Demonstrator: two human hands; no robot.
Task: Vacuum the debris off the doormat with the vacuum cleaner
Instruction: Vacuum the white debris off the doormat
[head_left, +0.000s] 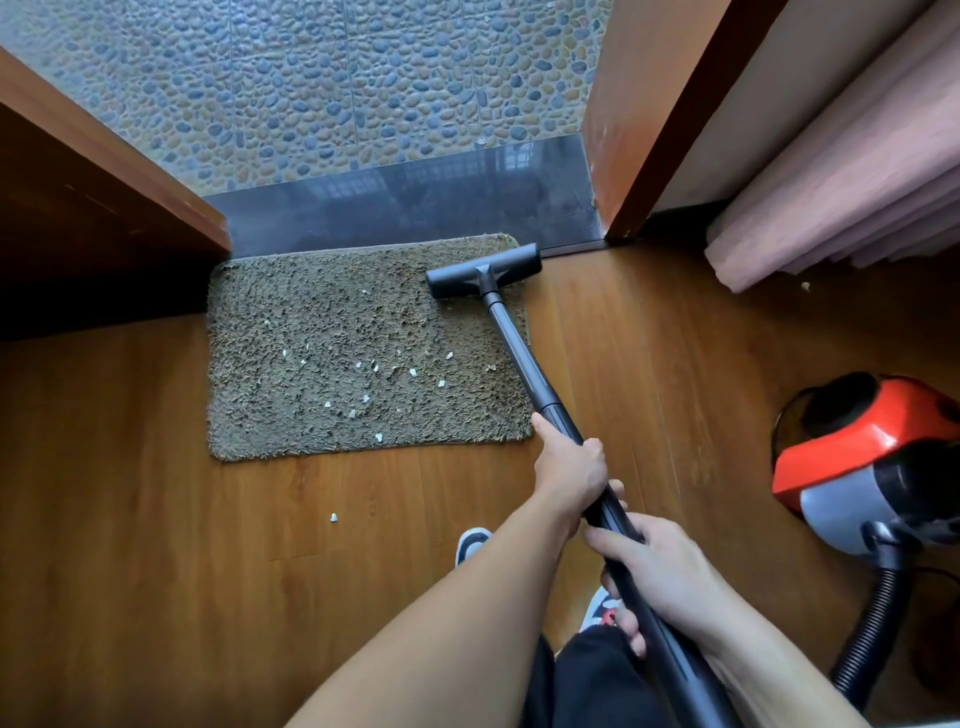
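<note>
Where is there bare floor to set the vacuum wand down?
Wood floor this side of the doormat, bare but for one scrap; also the strip between doormat and red vacuum. Crowded: the doormat's middle, littered, and near the hose.

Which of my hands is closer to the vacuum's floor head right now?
Left. The left hand grips the wand lower down, toward the floor head on the doormat; the right hand grips it just behind, nearer the person's body.
</note>
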